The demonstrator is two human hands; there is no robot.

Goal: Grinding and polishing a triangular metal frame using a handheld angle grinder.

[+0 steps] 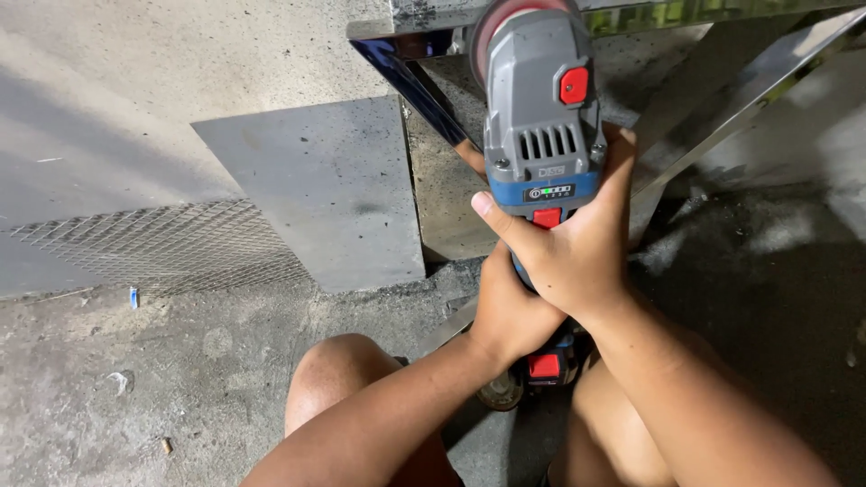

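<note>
Grey concrete floor [180,397] carries a metal sheet [316,189] and wire mesh [162,248].

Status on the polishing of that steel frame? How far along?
Done: the shiny mirror-finish steel frame bar beside the disc already reflects cleanly. In hand: the right hand and left hand both grip the grey-and-blue cordless angle grinder, its disc at the frame's top joint. Left: cannot tell how much; the right diagonal steel bar looks bright too, but its far end is out of view.

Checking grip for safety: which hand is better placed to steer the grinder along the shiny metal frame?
Probably the right hand: it wraps the grinder body just behind the head, nearest the metal frame. The left hand grips further back, by the handle's rear end.
</note>
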